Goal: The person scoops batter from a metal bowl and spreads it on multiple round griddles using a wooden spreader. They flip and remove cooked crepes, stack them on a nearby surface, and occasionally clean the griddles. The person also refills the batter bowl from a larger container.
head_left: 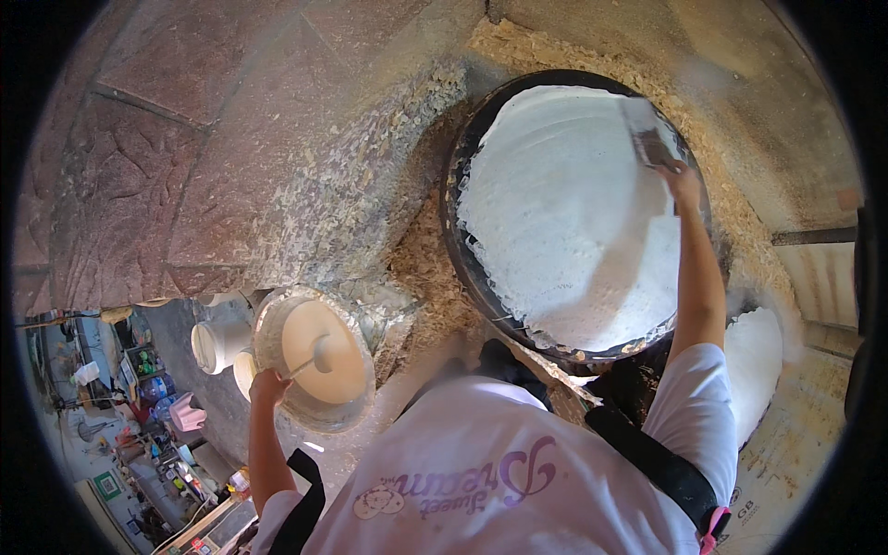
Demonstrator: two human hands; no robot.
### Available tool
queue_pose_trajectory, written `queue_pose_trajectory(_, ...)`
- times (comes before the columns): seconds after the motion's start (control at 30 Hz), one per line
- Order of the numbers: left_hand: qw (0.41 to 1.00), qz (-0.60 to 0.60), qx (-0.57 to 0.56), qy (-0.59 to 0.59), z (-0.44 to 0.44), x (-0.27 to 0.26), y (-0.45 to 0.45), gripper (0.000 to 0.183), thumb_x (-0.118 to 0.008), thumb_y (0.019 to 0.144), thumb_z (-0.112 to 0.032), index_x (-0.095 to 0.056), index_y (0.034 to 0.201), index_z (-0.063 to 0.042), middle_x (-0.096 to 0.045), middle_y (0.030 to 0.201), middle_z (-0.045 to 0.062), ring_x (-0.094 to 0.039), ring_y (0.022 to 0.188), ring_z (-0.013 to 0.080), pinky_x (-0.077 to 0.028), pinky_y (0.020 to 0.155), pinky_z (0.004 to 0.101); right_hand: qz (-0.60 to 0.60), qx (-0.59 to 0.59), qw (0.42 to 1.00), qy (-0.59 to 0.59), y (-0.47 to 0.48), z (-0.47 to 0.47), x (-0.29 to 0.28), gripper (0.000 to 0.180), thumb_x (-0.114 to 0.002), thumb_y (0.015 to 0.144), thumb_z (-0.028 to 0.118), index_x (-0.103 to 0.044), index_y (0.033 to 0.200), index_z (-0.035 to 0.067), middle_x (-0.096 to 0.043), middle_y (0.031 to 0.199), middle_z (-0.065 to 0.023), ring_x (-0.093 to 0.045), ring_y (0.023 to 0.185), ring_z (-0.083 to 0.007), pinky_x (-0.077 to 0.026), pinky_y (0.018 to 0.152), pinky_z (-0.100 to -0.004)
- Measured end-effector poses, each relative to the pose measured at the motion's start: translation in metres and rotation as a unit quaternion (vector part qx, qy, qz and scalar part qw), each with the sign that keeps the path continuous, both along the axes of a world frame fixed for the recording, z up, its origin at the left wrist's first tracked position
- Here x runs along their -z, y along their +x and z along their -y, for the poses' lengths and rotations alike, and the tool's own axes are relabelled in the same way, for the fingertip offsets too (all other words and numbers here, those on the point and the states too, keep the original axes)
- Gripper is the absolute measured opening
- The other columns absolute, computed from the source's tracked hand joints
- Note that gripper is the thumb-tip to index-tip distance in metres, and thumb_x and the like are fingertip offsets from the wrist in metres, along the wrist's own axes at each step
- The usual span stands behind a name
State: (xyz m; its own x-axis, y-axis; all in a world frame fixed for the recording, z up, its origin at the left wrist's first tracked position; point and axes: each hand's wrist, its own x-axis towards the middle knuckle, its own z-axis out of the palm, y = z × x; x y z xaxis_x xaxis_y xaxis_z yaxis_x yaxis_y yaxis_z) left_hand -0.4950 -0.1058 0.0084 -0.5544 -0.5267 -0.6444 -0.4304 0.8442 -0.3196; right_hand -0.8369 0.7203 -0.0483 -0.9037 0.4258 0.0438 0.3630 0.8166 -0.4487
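Observation:
My left hand (269,387) grips the thin handle of a ladle (322,354). The ladle's head rests in pale beige batter (305,329), inside a wide tub (357,402) with a crusted rim. On the other side, my right hand (681,186) holds a flat scraper (646,135), blurred, against the far right part of a thin white batter sheet (541,215). That sheet covers most of a large round black griddle (454,239), with ragged edges near the dark rim. Shadows of my arm and the scraper fall across it.
Dry flaky crumbs (430,260) surround the griddle. A second white round sheet (753,371) lies at my right, partly behind my arm. White buckets (211,347) stand beyond the tub. A pink container (187,413) and cluttered shelves are at lower left. Stone-patterned wall panels (139,152) rise ahead.

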Motion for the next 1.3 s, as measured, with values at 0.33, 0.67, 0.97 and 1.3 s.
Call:
queue_pose_trajectory(0.33,1.0,-0.014,0.014,-0.001,-0.003,0.001,-0.004,0.036,-0.072,0.074,-0.038,-0.066,0.091,-0.007,-0.067,0.089,0.015,-0.064,0.087,0.0304,-0.051,0.074,0.0402,0.101,-0.283,0.954,-0.019,0.016,0.152,0.005,0.038,-0.063,0.079,0.04,-0.065,0.108,0.016,-0.066,0.097,-0.0137,-0.064,0.089,-0.032,-0.05,0.076,-0.039)
queue_pose_trajectory(0.67,0.999,-0.047,-0.003,0.001,0.001,-0.001,0.025,0.035,-0.072,0.074,-0.037,-0.066,0.09,-0.007,-0.067,0.09,0.015,-0.064,0.086,0.0313,-0.051,0.075,0.0402,0.093,0.009,0.991,0.09,-0.063,-0.065,0.029,0.029,-0.064,0.08,0.037,-0.07,0.097,0.015,-0.068,0.085,-0.0146,-0.065,0.08,-0.0282,-0.049,0.07,-0.0386)
queue_pose_trajectory(0.97,0.996,-0.086,-0.017,0.022,0.005,-0.002,0.053,0.034,-0.072,0.074,-0.035,-0.065,0.093,-0.007,-0.067,0.089,0.015,-0.063,0.087,0.0328,-0.05,0.074,0.0412,0.07,-0.36,0.9,0.236,-0.057,0.123,-0.008,0.037,-0.057,0.083,0.028,-0.056,0.119,0.023,-0.061,0.105,-0.0114,-0.059,0.096,-0.0317,-0.048,0.081,-0.042)
queue_pose_trajectory(1.3,0.99,-0.13,-0.032,0.037,0.046,0.007,0.096,0.038,-0.067,0.076,-0.039,-0.063,0.092,-0.006,-0.065,0.093,0.017,-0.061,0.089,0.0361,-0.049,0.077,0.0444,0.242,-0.571,0.781,0.083,0.233,0.469,0.027,0.078,-0.062,0.08,0.016,-0.019,0.145,0.018,-0.061,0.103,-0.0187,-0.064,0.071,-0.0319,-0.053,0.062,-0.0424)
